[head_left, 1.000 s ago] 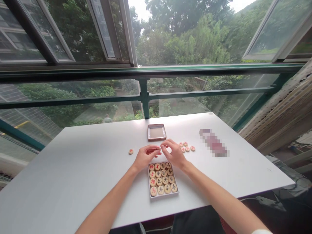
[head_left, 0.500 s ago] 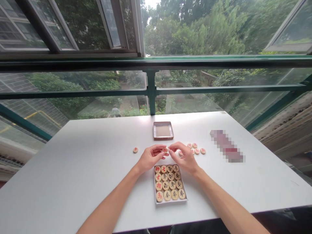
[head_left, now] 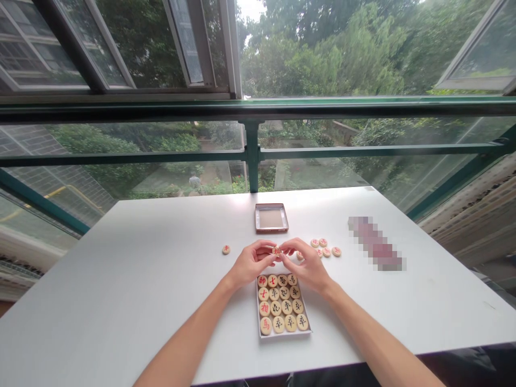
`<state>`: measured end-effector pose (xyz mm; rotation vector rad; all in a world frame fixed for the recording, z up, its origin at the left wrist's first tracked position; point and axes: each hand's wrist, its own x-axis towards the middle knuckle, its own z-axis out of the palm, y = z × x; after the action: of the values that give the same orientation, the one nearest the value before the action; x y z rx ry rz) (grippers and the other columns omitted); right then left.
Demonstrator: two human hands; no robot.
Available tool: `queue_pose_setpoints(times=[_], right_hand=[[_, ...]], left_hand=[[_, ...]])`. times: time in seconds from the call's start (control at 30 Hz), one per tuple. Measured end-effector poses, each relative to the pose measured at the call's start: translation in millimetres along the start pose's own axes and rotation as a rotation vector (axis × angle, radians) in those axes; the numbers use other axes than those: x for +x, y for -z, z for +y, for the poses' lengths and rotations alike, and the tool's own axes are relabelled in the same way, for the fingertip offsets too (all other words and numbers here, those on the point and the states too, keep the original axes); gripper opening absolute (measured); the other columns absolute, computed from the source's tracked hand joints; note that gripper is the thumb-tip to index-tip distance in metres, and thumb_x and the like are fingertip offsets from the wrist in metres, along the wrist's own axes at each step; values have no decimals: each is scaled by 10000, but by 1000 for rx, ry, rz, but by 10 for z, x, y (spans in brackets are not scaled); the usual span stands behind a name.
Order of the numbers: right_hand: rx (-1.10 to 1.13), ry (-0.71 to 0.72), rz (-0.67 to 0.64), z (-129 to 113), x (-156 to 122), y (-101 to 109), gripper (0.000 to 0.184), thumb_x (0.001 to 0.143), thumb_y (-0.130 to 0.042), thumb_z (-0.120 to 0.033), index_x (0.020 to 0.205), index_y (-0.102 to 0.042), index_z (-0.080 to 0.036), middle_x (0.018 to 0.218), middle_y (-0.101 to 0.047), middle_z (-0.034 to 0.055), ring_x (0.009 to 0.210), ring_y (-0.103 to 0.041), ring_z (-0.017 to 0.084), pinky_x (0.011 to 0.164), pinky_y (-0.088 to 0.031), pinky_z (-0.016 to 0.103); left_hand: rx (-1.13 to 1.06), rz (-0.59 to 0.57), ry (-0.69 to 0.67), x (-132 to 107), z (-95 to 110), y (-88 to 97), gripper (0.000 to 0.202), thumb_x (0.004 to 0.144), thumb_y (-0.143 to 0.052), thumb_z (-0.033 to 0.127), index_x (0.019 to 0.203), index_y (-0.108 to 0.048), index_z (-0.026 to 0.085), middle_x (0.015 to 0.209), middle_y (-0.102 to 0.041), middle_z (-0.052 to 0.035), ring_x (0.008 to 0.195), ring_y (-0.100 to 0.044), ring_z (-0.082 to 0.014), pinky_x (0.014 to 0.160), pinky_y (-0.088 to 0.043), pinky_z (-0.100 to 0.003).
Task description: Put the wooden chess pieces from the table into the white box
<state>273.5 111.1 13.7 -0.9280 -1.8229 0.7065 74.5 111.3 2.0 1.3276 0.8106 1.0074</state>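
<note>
My left hand (head_left: 250, 264) and my right hand (head_left: 308, 265) meet just above a small white box (head_left: 282, 331). Between their fingertips they pinch one round wooden chess piece (head_left: 276, 250) with a red character. The box holds several flat wooden pieces with red or black characters, laid in rows. A few loose pieces (head_left: 324, 248) lie on the white table (head_left: 121, 279) just right of my right hand. One lone piece (head_left: 226, 249) lies to the left of my left hand.
A brown-rimmed box lid (head_left: 271, 217) lies beyond my hands toward the window. A blurred pink-and-grey object (head_left: 376, 243) lies at the right of the table. A green railing and glass run behind the table's far edge.
The view shifted slightly. Both hands stayed over the box, and the pinched piece is now turned between the fingertips of both hands.
</note>
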Motion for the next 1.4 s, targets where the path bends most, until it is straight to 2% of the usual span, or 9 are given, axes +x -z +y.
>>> queue_pose_setpoints(times=[0.47,0.87,1.17,1.4], right_hand=[[11,-15,-56,-20,-4,-5,198,901,-647,-287,1095,-672,-252,984,-711,39,865,-665,201,783,-553,369],[1,-33,-78,-24,-14,10,185,912,-639,-296,1089,-654,-244,1007,-699,45,866,-655,194,780,-548,349],[-14,-67,-76,-17,-21,-3,154,949,-590,-286,1073,-665,-236,1025,-706,48,893,-653,196,820,-536,346],[-10,-85,-80,-30,-20,0,148,953,-588,-287,1068,-663,-230,1021,-713,45,894,-660,188,808,-533,327]], left_hand=[[40,19,-38,20,-40,29,340,850,-728,359,1138,-667,190,1011,-714,-91,943,-675,-209,771,-584,-319],[63,13,-26,27,-16,26,342,860,-714,379,1140,-673,188,996,-703,-87,889,-653,-192,726,-564,-295],[16,39,-29,24,-60,17,318,828,-754,367,1040,-650,154,982,-669,-80,848,-637,-168,708,-570,-292],[16,36,-26,24,-49,18,327,820,-761,365,1046,-662,150,945,-671,-72,833,-636,-161,701,-559,-277]])
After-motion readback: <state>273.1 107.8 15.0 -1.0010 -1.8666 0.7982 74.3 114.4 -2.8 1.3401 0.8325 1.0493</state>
